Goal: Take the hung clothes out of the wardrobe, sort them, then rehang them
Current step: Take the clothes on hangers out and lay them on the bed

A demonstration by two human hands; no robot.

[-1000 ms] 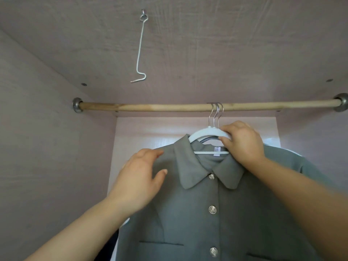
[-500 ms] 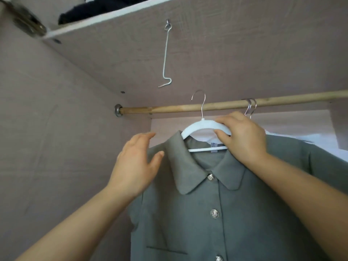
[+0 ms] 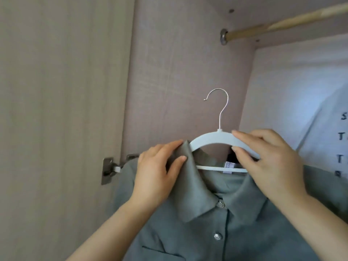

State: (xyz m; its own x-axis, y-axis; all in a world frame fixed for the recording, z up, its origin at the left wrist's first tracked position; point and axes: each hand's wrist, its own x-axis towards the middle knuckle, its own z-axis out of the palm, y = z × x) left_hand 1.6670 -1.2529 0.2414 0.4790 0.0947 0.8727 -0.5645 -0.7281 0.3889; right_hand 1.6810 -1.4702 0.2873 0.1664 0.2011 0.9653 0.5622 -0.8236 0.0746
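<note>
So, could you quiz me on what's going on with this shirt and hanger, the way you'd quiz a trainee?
1. True or false: the hook of the white hanger is free, off the wooden rail.
2. What does the right hand grip? A) a shirt button B) the white hanger C) the door hinge
3. Fill in: the left hand pinches the ____ of the green shirt.

Key: 1 true; 2 B; 3 collar.
</note>
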